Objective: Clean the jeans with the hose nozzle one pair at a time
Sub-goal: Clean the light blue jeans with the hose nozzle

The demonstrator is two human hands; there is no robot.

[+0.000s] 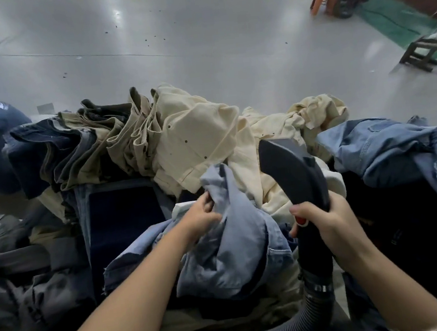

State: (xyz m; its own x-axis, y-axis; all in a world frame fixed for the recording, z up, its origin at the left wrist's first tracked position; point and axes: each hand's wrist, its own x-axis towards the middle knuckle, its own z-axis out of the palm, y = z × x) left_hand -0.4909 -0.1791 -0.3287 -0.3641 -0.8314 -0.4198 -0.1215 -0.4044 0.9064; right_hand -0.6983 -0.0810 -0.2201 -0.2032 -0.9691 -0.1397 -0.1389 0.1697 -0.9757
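Grey floor behind heaped surface. Blue jeans nearest, in front of cream pile. Left hand fingers pinch jeans fold; right hand fingers wrapped round nozzle. Risk: loose fold bunches under nozzle, neighbouring pairs get caught.

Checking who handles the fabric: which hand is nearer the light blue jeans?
Left. The left hand grips the light blue jeans; the right hand holds the hose nozzle beside them.

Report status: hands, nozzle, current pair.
Left hand pinches light blue jeans. Right hand grips hose nozzle, its head over cream jeans. Piles crowd all around.
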